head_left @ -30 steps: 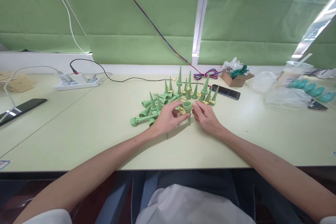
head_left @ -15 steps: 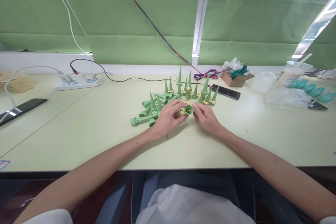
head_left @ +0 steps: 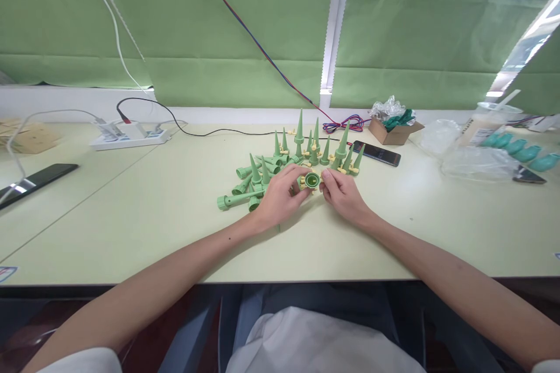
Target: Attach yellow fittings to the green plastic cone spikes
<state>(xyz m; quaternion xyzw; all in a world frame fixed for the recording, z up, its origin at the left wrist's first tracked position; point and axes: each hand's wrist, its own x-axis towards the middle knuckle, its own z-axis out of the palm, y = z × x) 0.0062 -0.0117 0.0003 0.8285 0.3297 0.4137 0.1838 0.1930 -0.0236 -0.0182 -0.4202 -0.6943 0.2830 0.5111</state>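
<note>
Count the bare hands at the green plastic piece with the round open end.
2: the left hand, holding the green plastic piece at its left; the right hand, at its right.

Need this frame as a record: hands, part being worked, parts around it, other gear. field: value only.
left_hand: left hand grips green piece
right_hand: right hand pinches at its right side, contact partly hidden
piece_pose: open round end toward camera
lying_parts: green tubes, left of the piece
upright_parts: green spikes, points up, mostly beyond the hands
phone: black phone, face up, right of the spikes
box: cardboard box, just beyond that phone
power: white power strip, far left
</note>
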